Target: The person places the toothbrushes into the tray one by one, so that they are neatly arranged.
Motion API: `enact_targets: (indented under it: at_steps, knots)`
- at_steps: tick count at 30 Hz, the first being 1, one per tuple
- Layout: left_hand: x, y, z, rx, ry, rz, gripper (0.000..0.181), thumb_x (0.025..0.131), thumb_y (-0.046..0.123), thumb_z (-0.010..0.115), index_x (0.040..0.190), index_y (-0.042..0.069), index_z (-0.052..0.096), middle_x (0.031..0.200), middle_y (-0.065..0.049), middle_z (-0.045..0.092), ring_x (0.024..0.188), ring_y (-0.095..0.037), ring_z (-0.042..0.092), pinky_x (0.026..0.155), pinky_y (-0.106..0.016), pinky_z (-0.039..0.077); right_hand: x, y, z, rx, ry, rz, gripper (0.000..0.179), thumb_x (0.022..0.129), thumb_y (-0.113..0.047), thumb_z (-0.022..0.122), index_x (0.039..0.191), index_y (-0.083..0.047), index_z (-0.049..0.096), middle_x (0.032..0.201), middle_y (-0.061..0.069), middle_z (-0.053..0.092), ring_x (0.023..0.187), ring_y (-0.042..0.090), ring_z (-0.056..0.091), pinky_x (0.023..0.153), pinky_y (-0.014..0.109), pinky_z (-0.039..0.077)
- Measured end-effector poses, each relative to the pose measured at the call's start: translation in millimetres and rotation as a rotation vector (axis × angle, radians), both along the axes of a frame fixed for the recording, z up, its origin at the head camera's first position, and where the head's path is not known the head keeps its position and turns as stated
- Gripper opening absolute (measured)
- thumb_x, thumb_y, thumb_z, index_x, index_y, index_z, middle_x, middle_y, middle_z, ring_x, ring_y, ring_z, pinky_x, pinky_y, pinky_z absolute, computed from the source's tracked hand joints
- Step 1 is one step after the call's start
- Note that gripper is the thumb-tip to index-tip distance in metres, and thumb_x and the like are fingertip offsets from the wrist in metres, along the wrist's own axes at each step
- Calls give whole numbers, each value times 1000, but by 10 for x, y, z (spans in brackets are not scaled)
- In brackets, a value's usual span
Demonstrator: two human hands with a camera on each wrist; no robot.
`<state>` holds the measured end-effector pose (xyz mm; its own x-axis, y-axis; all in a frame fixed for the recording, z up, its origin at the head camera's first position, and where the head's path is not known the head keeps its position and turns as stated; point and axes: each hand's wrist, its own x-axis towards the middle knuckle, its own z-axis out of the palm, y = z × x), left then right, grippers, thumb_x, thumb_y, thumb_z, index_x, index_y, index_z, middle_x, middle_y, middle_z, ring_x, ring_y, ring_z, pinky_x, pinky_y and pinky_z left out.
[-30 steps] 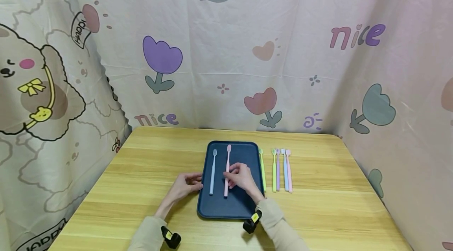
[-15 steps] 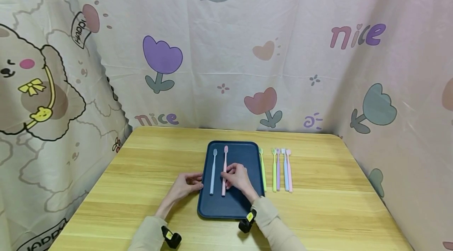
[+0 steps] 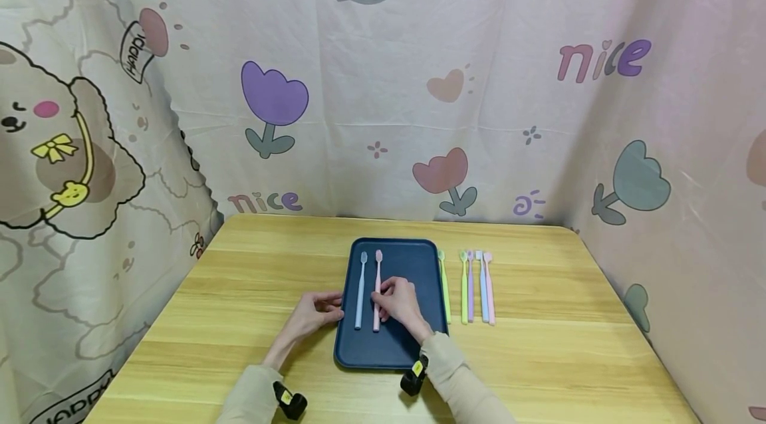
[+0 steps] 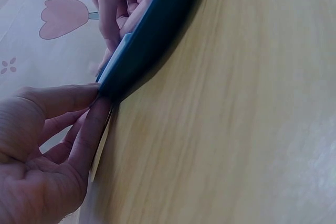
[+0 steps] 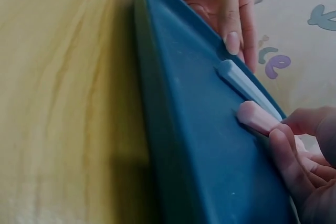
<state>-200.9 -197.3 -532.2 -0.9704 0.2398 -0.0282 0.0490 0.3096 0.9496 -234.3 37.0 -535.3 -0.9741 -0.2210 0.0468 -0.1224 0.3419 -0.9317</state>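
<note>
Pink brush: located between the thumb and fingers of my right grip, which pinch its handle near the middle. Its head points away from me, past the fingertips; its butt end extends toward me, clear of the fingers. Position: over the tray, just right of the blue brush and roughly parallel to it. Whether it touches the tray, I cannot tell. My left grip rests its extended fingers against the tray's left edge, on the desk.
</note>
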Motion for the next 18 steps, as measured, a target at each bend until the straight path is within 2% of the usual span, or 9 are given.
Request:
enact_targets:
  at_steps: [11, 18]
  knots:
    - [10, -2, 36, 18, -6, -12, 49, 88, 2, 73, 131, -16, 57, 121, -35, 66, 90, -14, 69, 74, -17, 56, 11, -44, -8, 62, 56, -50, 21, 90, -11, 72, 103, 4, 67, 61, 7, 70, 41, 4, 59, 44, 28, 55]
    - [17, 0, 40, 23, 0, -22, 49, 88, 2, 73, 131, -16, 57, 122, -35, 66, 88, -8, 68, 74, -16, 55, 42, 3, -7, 21, 70, -9, 29, 92, -18, 72, 110, 5, 68, 63, 10, 70, 43, 6, 61, 44, 28, 55]
